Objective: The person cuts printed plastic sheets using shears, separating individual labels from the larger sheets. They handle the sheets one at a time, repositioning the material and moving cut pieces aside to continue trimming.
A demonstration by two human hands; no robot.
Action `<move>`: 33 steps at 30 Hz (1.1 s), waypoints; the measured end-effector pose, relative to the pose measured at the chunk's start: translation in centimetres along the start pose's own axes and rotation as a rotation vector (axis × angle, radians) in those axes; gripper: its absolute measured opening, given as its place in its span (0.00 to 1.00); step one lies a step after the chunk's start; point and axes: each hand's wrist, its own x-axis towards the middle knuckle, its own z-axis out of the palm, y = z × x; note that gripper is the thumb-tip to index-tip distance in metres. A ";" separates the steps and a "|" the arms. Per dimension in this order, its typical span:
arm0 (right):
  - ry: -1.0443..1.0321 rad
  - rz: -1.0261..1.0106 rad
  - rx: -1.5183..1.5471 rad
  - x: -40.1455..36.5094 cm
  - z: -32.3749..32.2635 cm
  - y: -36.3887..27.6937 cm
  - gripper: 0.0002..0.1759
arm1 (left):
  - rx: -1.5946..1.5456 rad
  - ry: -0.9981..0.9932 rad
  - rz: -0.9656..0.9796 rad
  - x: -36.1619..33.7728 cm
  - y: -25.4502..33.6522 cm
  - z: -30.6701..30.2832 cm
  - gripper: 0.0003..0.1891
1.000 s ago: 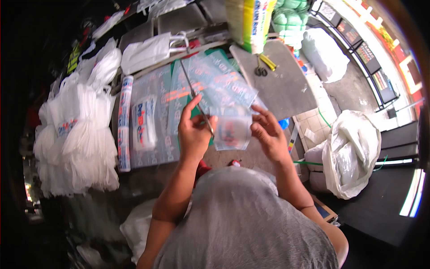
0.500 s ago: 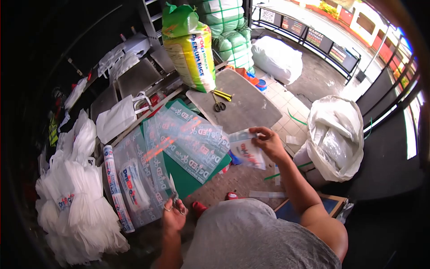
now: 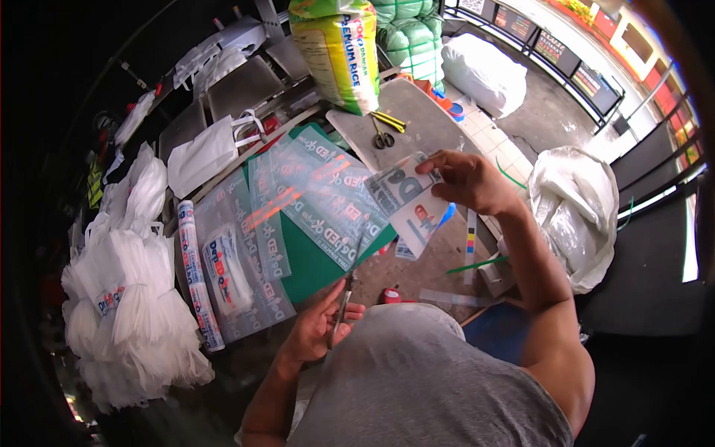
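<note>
My left hand [image 3: 314, 329] is closed on a pair of metal scissors [image 3: 342, 311], their blades pointing up toward the sheets. Its fingers are partly spread around the handle loops. My right hand [image 3: 474, 183] pinches a printed film piece [image 3: 402, 195] by its upper edge; the piece hangs over the work surface. To the left, translucent printed sheets [image 3: 322, 200] overlap on a green cutting mat [image 3: 304, 262]. A stack of cut prints [image 3: 223, 272] lies farther left on more film, beside a rolled printed film [image 3: 195, 279].
Bundled white bags [image 3: 130, 313] stand at the left, and a white tote bag [image 3: 202, 160] lies behind the mat. Black-handled scissors [image 3: 383, 140] and a yellow cutter [image 3: 389, 121] rest near a rice sack [image 3: 346, 63]. At right is a big white sack [image 3: 570, 212].
My right hand has risen and moved right, with the film piece turned so its print shows. My left hand has moved up and right with the scissors, and the view has shifted.
</note>
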 end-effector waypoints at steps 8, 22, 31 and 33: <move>-0.283 -0.098 -0.352 1.4 -1.1 -4.6 0.22 | 0.382 -0.161 0.120 1.8 2.6 2.3 0.45; -0.333 -0.026 -0.351 1.4 -0.6 -6.6 0.23 | 0.379 -0.166 0.063 2.6 3.5 2.6 0.42; -0.328 -0.009 -0.329 1.0 -0.7 -6.7 0.22 | 0.368 -0.193 0.048 2.2 4.7 2.7 0.41; -0.339 0.006 -0.330 0.8 -0.5 -6.7 0.22 | 0.362 -0.204 0.061 2.2 4.8 2.6 0.41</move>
